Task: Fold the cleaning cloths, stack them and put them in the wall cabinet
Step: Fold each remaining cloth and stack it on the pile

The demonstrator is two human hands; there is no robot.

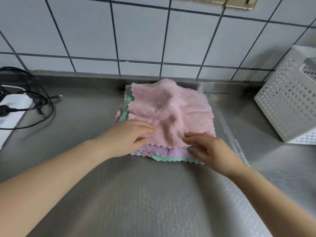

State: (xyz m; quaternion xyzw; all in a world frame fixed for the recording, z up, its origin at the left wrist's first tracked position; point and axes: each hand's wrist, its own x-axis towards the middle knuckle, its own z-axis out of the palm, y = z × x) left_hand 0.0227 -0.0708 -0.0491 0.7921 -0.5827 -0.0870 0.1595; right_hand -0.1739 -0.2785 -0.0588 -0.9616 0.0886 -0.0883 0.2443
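A pile of several cleaning cloths lies unfolded on the steel counter near the tiled wall. The top one is a pink cloth, rumpled in the middle with darker damp-looking spots. Purple cloth and green cloth edges stick out below it at the front, and more green shows at the left side. My left hand rests on the pink cloth's near left edge, fingers pinching it. My right hand grips the near right edge of the same cloth. The wall cabinet is not in view.
A white perforated basket stands at the right against the wall. A white power strip with tangled black cables lies at the left. The steel counter stretches toward me. Tiled wall behind.
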